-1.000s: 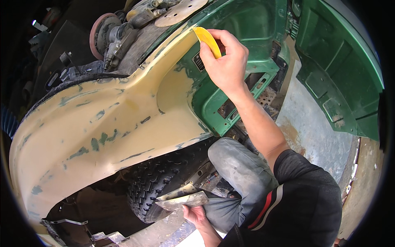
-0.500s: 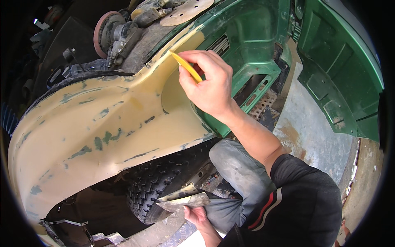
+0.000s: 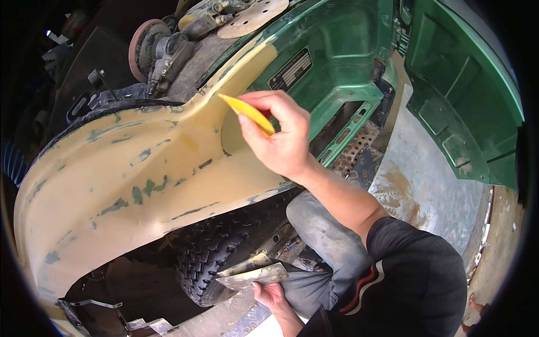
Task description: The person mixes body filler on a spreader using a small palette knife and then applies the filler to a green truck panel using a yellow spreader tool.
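A thin yellow spreader (image 3: 247,114) is pinched in my right hand (image 3: 278,135), its tip at the curved ridge of a vehicle fender (image 3: 135,208). The fender is coated in cream filler with grey-green patches showing through, and joins a bare green panel (image 3: 337,39). Lower in the picture, my left hand (image 3: 269,295) grips dusty, smeared flat plates (image 3: 252,274) over my knee.
Dusty pneumatic tools, one a sander (image 3: 157,50), lie behind the fender beside a perforated disc (image 3: 252,19). A treaded tyre (image 3: 208,264) sits in the wheel opening. A green door (image 3: 460,101) stands at the right above a grey metal sheet (image 3: 432,185).
My right hand has moved down and leftward along the cream ridge with the yellow spreader, which is now tilted flatter. My left hand has barely moved.
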{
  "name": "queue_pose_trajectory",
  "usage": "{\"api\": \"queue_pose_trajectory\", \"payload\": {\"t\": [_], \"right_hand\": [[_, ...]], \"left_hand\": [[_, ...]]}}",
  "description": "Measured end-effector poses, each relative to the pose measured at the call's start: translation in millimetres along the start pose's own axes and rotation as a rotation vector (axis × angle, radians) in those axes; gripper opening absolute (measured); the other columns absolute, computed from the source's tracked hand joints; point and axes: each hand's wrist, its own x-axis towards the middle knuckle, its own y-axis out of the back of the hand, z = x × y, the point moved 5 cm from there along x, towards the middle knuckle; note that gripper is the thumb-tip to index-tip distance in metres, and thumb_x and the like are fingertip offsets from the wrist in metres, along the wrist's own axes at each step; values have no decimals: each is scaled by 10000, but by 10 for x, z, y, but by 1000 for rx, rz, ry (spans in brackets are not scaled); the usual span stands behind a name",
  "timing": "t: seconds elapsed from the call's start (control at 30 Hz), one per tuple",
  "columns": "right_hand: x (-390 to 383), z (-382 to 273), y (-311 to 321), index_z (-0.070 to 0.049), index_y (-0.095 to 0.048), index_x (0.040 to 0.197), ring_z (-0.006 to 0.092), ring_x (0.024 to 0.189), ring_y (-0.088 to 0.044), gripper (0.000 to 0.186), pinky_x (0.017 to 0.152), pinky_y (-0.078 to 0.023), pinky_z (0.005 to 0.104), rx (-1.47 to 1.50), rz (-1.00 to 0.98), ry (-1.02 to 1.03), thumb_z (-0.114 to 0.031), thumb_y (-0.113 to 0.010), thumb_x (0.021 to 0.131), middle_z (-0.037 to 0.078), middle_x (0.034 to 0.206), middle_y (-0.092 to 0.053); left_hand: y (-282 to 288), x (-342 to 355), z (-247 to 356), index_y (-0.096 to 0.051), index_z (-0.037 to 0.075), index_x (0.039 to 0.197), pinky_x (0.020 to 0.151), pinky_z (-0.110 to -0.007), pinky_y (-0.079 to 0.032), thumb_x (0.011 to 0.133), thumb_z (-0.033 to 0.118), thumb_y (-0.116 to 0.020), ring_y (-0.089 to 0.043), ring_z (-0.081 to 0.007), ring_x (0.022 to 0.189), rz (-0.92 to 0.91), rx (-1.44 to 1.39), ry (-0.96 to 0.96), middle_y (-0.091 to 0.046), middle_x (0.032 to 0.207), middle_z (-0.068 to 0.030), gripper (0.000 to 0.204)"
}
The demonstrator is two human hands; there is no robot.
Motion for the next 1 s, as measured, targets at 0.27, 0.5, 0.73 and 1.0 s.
{"api": "queue_pose_trajectory", "payload": {"t": [0.27, 0.5, 0.73, 1.0], "right_hand": [[311, 549, 433, 1, -658, 944, 186, 794, -628, 137, 672, -524, 279, -29, 170, -46, 28, -679, 812, 97, 940, -699], [402, 654, 488, 11, -645, 977, 143, 864, -626, 130, 758, -511, 263, -117, 82, -26, 28, -664, 850, 94, 1018, -693], [413, 645, 472, -15, -648, 920, 223, 823, -624, 149, 696, -515, 315, -98, 159, -25, 37, -690, 787, 85, 949, -708], [351, 695, 427, 7, -640, 926, 179, 776, -649, 129, 662, -528, 276, -42, 187, -28, 39, -678, 807, 108, 935, -691]], "left_hand": [[-44, 13, -15, -446, 8, 1404, 1117, -572, -343, 934, 120, -599, -464, -318, 1324, 16, 19, 6, -502, 1423, -145, 506], [-57, 28, -33, -448, 10, 1403, 1116, -572, -344, 934, 126, -601, -470, -316, 1319, 19, 33, 4, -506, 1418, -144, 507], [-289, -8, -71, -452, 14, 1403, 1125, -565, -335, 934, 128, -604, -466, -313, 1323, -22, 40, 27, -508, 1418, -140, 506], [-165, 12, -34, -459, 7, 1396, 1120, -565, -343, 918, 112, -618, -475, -313, 1315, 18, 39, -5, -514, 1410, -149, 514]]}}
